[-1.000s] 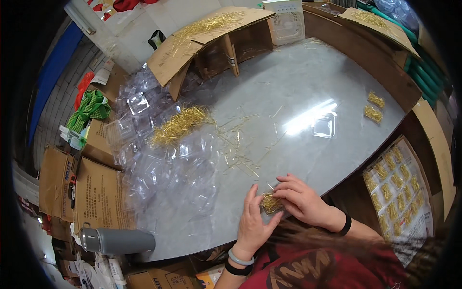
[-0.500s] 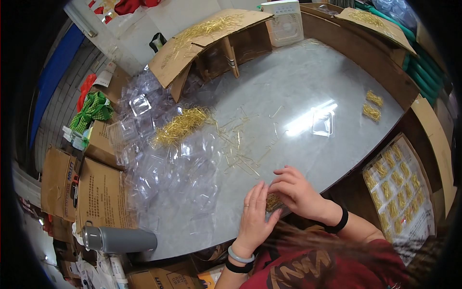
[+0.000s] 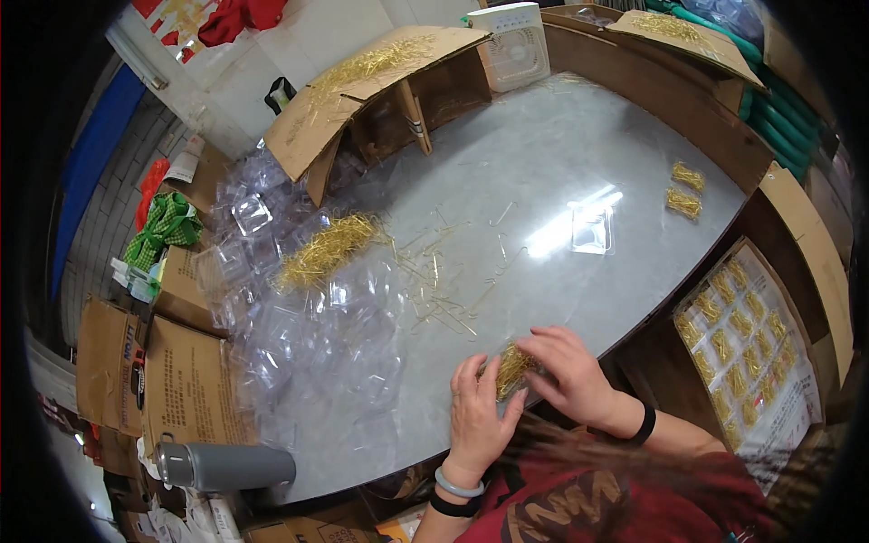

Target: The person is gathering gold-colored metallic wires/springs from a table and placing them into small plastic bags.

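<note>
A bundle of gold wire hooks (image 3: 514,369) lies between my two hands near the front edge of the grey table. My left hand (image 3: 480,416) holds its left side, the thumb close to its lower end. From the right, the curled fingers of my right hand (image 3: 572,378) press against its upper right side. Parts of the bundle are hidden under the fingers. Loose gold hooks (image 3: 445,281) are scattered beyond my hands, beside a heap of more gold hooks (image 3: 328,249). One clear plastic blister shell (image 3: 591,226) sits apart on the table.
Many clear plastic shells (image 3: 317,353) cover the left of the table. Two gold bundles (image 3: 684,204) are at the far right. A tray of packed bundles (image 3: 747,348) stands right of me. A grey bottle (image 3: 237,466), a cardboard shelf (image 3: 362,100) and a fan (image 3: 516,54) border the table.
My hands have drawn slightly apart, and more of the gold bundle shows between them. My right hand has shifted down and right. The whole view has moved a little.
</note>
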The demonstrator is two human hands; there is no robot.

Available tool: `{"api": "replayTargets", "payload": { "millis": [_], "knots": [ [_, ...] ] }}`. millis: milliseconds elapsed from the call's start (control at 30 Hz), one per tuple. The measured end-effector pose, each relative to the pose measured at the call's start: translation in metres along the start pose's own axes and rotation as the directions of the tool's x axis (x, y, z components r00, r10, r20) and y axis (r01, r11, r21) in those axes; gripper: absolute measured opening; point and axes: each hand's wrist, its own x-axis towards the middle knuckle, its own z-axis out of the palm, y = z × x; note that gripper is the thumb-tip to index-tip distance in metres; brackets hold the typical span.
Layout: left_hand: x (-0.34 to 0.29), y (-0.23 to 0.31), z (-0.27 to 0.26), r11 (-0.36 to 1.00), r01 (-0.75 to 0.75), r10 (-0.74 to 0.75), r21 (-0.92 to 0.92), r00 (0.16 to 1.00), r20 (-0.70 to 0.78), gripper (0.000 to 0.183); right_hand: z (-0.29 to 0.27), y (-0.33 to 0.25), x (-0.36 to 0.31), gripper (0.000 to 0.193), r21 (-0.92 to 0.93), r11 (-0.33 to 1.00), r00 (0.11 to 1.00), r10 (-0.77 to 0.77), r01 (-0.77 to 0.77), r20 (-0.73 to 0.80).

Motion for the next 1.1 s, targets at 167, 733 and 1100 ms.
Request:
{"api": "replayTargets", "payload": {
  "millis": [167, 733, 1100],
  "knots": [
    [0.0, 0.0, 0.001, 1.0, 0.005, -0.004, 0.008, 1.0, -0.017, 0.059, -0.003, -0.002, 0.01, 0.047, -0.052, 0.996, 0.995, 0.072, -0.076, -0.073],
    [0.013, 0.001, 0.005, 0.999, -0.01, 0.009, -0.037, 0.999, -0.031, 0.055, -0.024, 0.023, 0.027, 0.023, 0.078, 0.994, 0.988, 0.065, -0.077, 0.139],
    [0.012, -0.002, 0.005, 0.999, 0.001, -0.002, -0.046, 1.0, -0.017, 0.057, -0.032, 0.024, 0.03, 0.027, 0.053, 0.999, 0.978, -0.008, -0.003, 0.207]
  ]
}}
